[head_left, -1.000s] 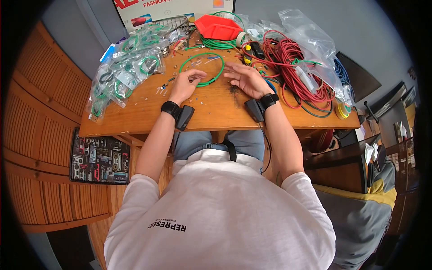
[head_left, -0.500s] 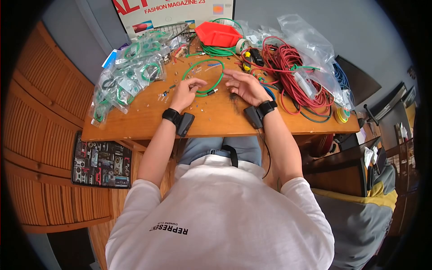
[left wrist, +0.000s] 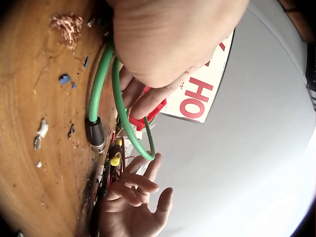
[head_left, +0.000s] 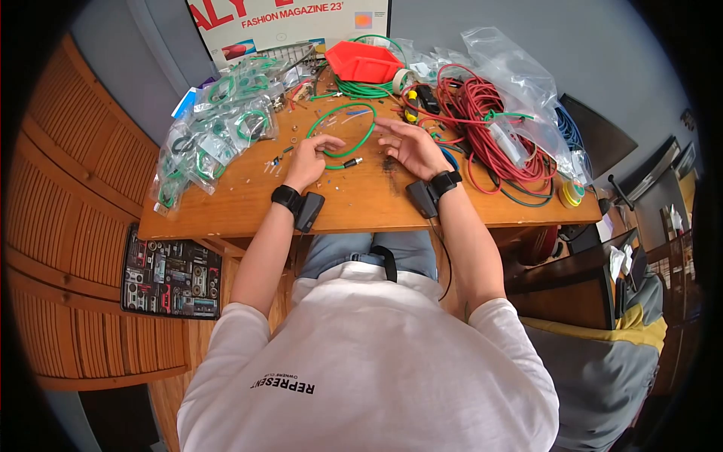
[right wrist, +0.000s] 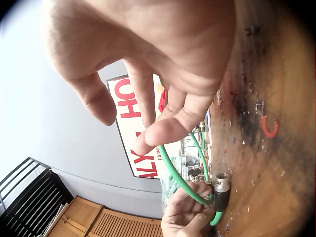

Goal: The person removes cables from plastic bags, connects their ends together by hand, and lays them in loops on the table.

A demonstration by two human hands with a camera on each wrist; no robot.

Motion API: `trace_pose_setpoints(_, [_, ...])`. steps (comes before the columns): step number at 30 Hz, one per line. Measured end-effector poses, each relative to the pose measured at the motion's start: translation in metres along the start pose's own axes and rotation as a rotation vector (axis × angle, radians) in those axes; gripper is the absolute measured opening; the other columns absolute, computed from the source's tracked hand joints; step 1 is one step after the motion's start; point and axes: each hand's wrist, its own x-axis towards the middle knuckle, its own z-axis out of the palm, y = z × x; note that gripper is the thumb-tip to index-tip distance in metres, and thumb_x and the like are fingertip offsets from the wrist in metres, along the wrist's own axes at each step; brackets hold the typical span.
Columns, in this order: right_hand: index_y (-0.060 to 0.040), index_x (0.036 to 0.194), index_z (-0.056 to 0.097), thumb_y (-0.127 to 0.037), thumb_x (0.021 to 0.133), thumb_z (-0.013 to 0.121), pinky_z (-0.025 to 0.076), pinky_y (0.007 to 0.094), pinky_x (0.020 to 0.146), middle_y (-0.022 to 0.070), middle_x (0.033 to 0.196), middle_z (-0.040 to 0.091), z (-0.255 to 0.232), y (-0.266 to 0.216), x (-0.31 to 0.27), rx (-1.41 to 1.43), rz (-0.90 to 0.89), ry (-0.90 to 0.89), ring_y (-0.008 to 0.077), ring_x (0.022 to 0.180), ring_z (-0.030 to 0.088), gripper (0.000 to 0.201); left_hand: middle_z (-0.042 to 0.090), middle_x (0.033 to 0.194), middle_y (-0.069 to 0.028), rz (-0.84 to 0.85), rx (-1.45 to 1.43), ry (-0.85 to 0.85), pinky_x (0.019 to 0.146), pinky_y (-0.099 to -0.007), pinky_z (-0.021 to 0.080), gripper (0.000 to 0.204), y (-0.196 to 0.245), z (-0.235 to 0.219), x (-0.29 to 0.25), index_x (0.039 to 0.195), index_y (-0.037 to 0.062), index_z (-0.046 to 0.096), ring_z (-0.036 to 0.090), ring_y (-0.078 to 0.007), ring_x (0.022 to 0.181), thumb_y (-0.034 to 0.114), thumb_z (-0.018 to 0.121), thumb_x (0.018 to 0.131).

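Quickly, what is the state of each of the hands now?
Left hand: holding the green cable.
Right hand: open, holding nothing, fingers relaxed above the table.

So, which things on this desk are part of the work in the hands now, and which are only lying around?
In use:
- green cable, gripped by the left hand
- its metal connector, lying on the desk
- right hand, open beside the loop, touching nothing

Lying about:
- red wire coil
- red tray
- bagged green cables
- yellow tape roll
- magazine poster
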Motion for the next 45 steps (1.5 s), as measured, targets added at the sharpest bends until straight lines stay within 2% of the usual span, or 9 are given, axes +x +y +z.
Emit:
trace_pose_setpoints(2, [0.0017, 0.133, 0.056, -0.018, 0.099, 0.057, 0.052, 0.0271, 0.075, 0.0087, 0.125, 0.066, -0.0025, 0.0007, 0.0013, 0.006, -0.011, 0.028, 0.0162, 0.097, 0.067, 0.04, 0.075, 0.104, -0.0081, 0.0, -0.008, 0.002, 0.085, -0.0279, 0.05, 0.057, 0.0035, 0.0001, -0.0008, 0.105, 0.0026, 0.073, 0.069, -0.0181, 0.101, -0.021, 0.038, 0.067])
trace_pose_setpoints(4, [0.0012, 0.135, 0.055, -0.018, 0.098, 0.057, 0.052, 0.027, 0.075, 0.0087, 0.125, 0.065, -0.0055, 0.001, 0.0024, 0.039, -0.026, 0.045, 0.016, 0.097, 0.067, 0.041, 0.075, 0.104, -0.0079, 0.025, 0.123, 0.017, 0.086, -0.0283, 0.048, 0.058, 0.0059, -0.0015, -0.0018, 0.105, 0.0039, 0.073, 0.068, -0.0186, 0.1, -0.02, 0.038, 0.066])
trace_pose_setpoints(12, [-0.0012, 0.14, 0.049, -0.018, 0.098, 0.056, 0.05, 0.0281, 0.077, 0.0082, 0.122, 0.064, -0.0031, 0.0013, 0.0006, 0.046, -0.053, 0.127, 0.0167, 0.096, 0.065, 0.047, 0.075, 0.106, -0.0079, 0.016, 0.133, 0.021, 0.085, -0.0284, 0.047, 0.058, 0.0023, -0.0003, -0.002, 0.105, 0.0053, 0.074, 0.068, -0.0191, 0.099, -0.02, 0.039, 0.066])
trace_pose_setpoints(17, [0.0, 0.133, 0.05, -0.013, 0.099, 0.054, 0.054, 0.0284, 0.075, 0.0123, 0.119, 0.064, -0.003, -0.0006, 0.001, -0.157, 0.018, 0.2, 0.0201, 0.094, 0.068, 0.037, 0.075, 0.104, -0.0077, 0.014, 0.136, 0.027, 0.085, -0.0286, 0.047, 0.059, 0.0048, -0.0004, -0.0029, 0.105, 0.0054, 0.074, 0.068, -0.0189, 0.099, -0.021, 0.038, 0.066])
trace_pose_setpoints(23, [0.0014, 0.132, 0.05, -0.01, 0.102, 0.051, 0.057, 0.0297, 0.078, 0.0138, 0.117, 0.065, -0.0054, 0.0006, 0.0014, -0.171, 0.042, 0.196, 0.022, 0.097, 0.069, 0.032, 0.075, 0.103, -0.0083, 0.01, 0.143, 0.048, 0.085, -0.0284, 0.046, 0.058, 0.0042, -0.0003, -0.0038, 0.104, 0.005, 0.074, 0.068, -0.0188, 0.097, -0.021, 0.038, 0.067])
trace_pose_setpoints(26, [0.0034, 0.135, 0.049, -0.01, 0.101, 0.052, 0.057, 0.0257, 0.074, 0.0127, 0.115, 0.067, -0.0002, -0.0024, -0.0002, -0.196, 0.028, 0.221, 0.0177, 0.092, 0.069, 0.037, 0.075, 0.103, -0.0084, 0.009, 0.131, 0.041, 0.084, -0.0284, 0.046, 0.058, 0.0064, -0.0008, -0.0023, 0.104, 0.0048, 0.074, 0.068, -0.0189, 0.097, -0.021, 0.038, 0.067])
trace_pose_setpoints(29, [0.0023, 0.132, 0.052, -0.01, 0.1, 0.053, 0.056, 0.0251, 0.074, 0.0119, 0.114, 0.068, -0.0042, -0.0021, 0.0004, -0.203, 0.013, 0.221, 0.0166, 0.091, 0.069, 0.034, 0.075, 0.103, -0.0084, 0.005, 0.122, 0.028, 0.084, -0.0286, 0.047, 0.058, 0.0058, -0.0004, -0.0025, 0.105, 0.0045, 0.074, 0.068, -0.019, 0.097, -0.021, 0.038, 0.067])
trace_pose_setpoints(32, [0.0013, 0.129, 0.054, -0.011, 0.101, 0.052, 0.055, 0.0277, 0.077, 0.0123, 0.114, 0.067, -0.0088, -0.001, 0.0024, -0.201, 0.008, 0.242, 0.0191, 0.095, 0.068, 0.031, 0.075, 0.103, -0.0087, 0.016, 0.136, 0.032, 0.084, -0.0289, 0.047, 0.058, 0.0041, -0.0011, -0.0035, 0.105, 0.0045, 0.073, 0.068, -0.0191, 0.097, -0.02, 0.038, 0.067])
trace_pose_setpoints(45, [-0.0021, 0.125, 0.058, -0.01, 0.099, 0.053, 0.054, 0.0264, 0.075, 0.0095, 0.111, 0.069, -0.0088, -0.0004, 0.0026, -0.23, 0.03, 0.293, 0.0171, 0.091, 0.068, 0.028, 0.075, 0.101, -0.009, 0.026, 0.116, 0.015, 0.081, -0.0287, 0.049, 0.055, 0.003, -0.0014, -0.0032, 0.104, 0.0045, 0.073, 0.069, -0.0187, 0.096, -0.019, 0.039, 0.069])
